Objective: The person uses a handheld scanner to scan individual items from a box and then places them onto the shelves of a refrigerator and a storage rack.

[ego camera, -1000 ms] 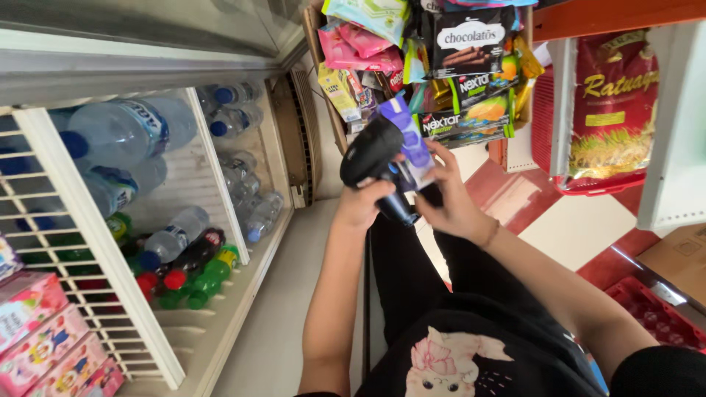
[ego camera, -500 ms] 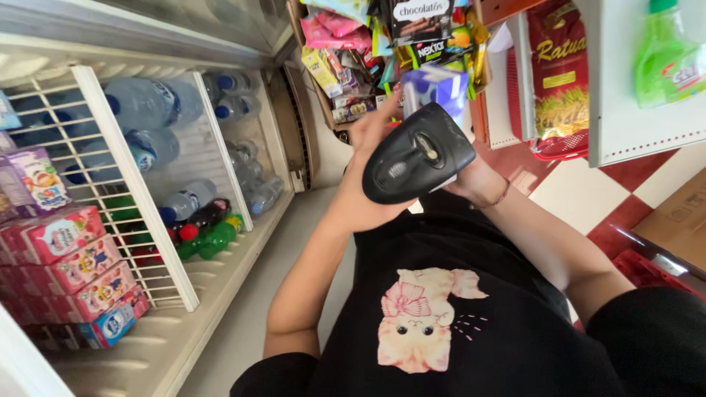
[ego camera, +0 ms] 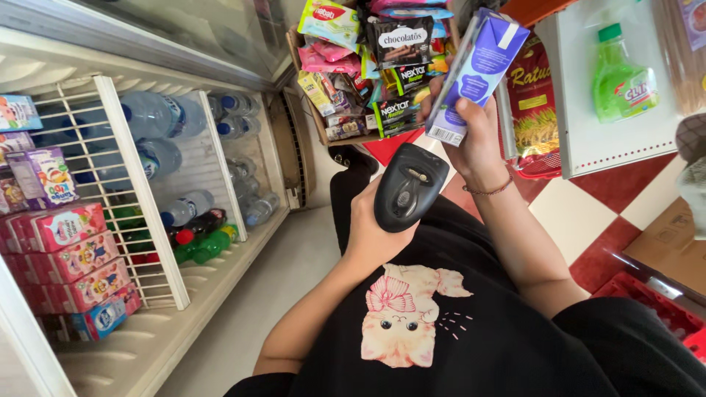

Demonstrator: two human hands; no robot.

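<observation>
My left hand (ego camera: 371, 228) grips a black handheld barcode scanner (ego camera: 409, 187) just above my black shirt, with its head aimed up and away from me. My right hand (ego camera: 476, 132) holds a purple and blue drink carton (ego camera: 474, 70) upright, higher and slightly to the right of the scanner. The carton's lower end with the barcode sits close above the scanner's head. A thin bracelet circles my right wrist.
An open fridge on the left has white wire shelves (ego camera: 140, 191) holding water bottles (ego camera: 158, 117), green bottles and pink drink cartons (ego camera: 62, 246). A box of snack packets (ego camera: 368, 66) stands ahead. A green spray bottle (ego camera: 621, 73) sits on a white shelf at right. Red and white floor tiles.
The right hand has lifted the purple carton up and clear of the scanner. The scanner has dropped lower toward my shirt, and the view has tilted slightly.
</observation>
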